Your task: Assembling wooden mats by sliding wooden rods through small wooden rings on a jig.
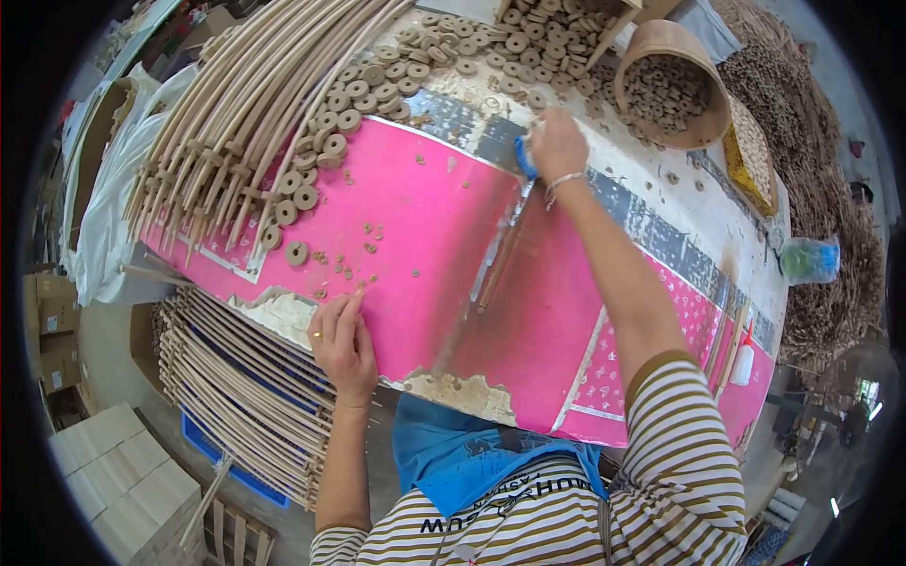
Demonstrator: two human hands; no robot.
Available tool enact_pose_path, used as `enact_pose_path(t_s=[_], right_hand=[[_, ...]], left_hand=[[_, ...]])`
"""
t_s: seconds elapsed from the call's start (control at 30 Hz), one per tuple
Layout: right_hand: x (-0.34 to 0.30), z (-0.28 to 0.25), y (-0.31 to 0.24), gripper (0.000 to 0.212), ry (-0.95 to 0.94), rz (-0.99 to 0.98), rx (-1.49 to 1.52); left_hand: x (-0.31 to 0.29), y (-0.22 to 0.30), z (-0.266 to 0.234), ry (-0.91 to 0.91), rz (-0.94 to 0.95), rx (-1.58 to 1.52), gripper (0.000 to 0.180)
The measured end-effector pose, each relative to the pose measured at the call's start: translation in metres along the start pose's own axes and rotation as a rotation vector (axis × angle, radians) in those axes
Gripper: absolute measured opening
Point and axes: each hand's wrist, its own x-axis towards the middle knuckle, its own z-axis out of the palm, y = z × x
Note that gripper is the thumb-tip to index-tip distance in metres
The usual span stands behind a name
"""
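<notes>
On the far middle of the pink-covered table [401,208], my right hand [559,146] is closed around a blue-handled tool [526,158]. A narrow silvery strip [495,250] runs toward me from below that hand; I cannot tell if it is part of the tool. Beside the strip lies a thin brown stick [497,269]. My left hand [344,349] rests at the near table edge, fingers loosely bent, with nothing visible in it. Just beyond its fingertips are several small brown rings [347,274] and one larger thick disc [297,253] with a hole.
Long wooden rods [250,104] with discs on them lie at the far left. Many loose discs [377,90] spread beyond them. A tipped wooden tub [651,42] holds small brown pieces. More rods [245,377] sit below the left edge. A white bottle [744,363] stands right.
</notes>
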Motion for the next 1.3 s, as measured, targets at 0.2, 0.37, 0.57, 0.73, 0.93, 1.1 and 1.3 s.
enact_pose_path(t_s=[0.2, 0.37, 0.57, 0.73, 0.93, 1.1, 1.3], right_hand=[[-0.070, -0.025, -0.035, 0.019, -0.127, -0.061, 0.224], [-0.172, -0.103, -0.107, 0.019, -0.277, -0.249, 0.412], [-0.091, -0.047, -0.047, 0.018, -0.153, -0.087, 0.305], [-0.007, 0.001, 0.002, 0.016, 0.006, 0.024, 0.089], [-0.100, -0.034, -0.049, 0.020, -0.156, 0.034, 0.332], [-0.225, -0.115, -0.140, 0.016, -0.212, -0.278, 0.643], [-0.138, -0.102, -0.091, 0.009, -0.024, -0.218, 0.676]], left_hand=[[-0.001, -0.003, -0.007, 0.011, -0.018, 0.024, 0.035], [-0.004, -0.003, -0.005, 0.004, 0.001, -0.014, 0.035], [-0.007, -0.004, -0.008, -0.016, -0.007, -0.006, 0.036], [-0.003, -0.002, -0.001, 0.006, 0.011, -0.028, 0.035], [0.000, 0.001, -0.004, 0.029, 0.030, 0.007, 0.034], [-0.008, -0.003, -0.002, 0.001, 0.059, 0.014, 0.033], [-0.010, -0.006, -0.008, 0.017, 0.076, 0.017, 0.037]])
